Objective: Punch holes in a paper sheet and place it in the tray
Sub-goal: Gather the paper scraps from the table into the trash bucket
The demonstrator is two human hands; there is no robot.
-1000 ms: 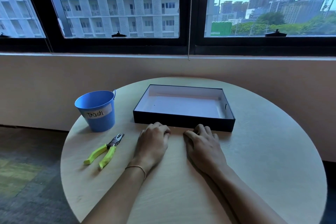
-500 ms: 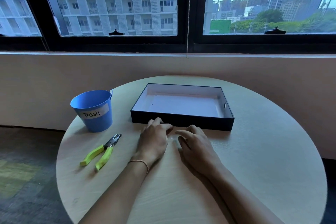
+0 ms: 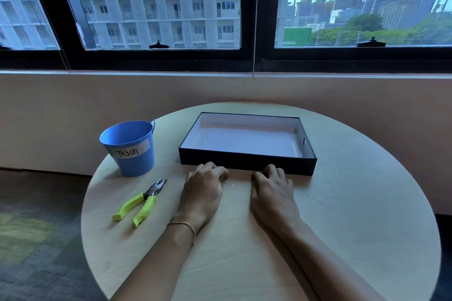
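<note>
At the far left of the round wooden counter [image 3: 354, 227] stands a blue bucket [image 3: 129, 148], upright, with a white label reading "Trash" on its near side. Just in front of it and a little to the right lies a hole punch [image 3: 140, 200] with yellow-green handles; its handles are spread slightly and point toward the near-left, and its metal head points toward the tray. Nothing touches it.

Next comes the left hand [image 3: 204, 193], palm down on the counter, a thin bracelet on the wrist. Its grip is curled loosely together, knuckles up, fingertips tucked toward the wood right before the tray's front wall. I cannot tell whether anything is pinched beneath them. A tiny pale speck lies on the bare wood between the two hands.

The right hand [image 3: 274, 193] rests the same way, well apart from the left, its grip likewise curled inward with nothing visibly held, fingertips close to or touching the tray wall.

Beyond both hands sits the tray [image 3: 247, 162], black outside and white inside, with a small cut-out in its right wall. A pale sheet of paper [image 3: 244, 140] seems to lie flat on its floor, a small dark dot near its left edge, though sheet and lining are hard to separate.
</note>
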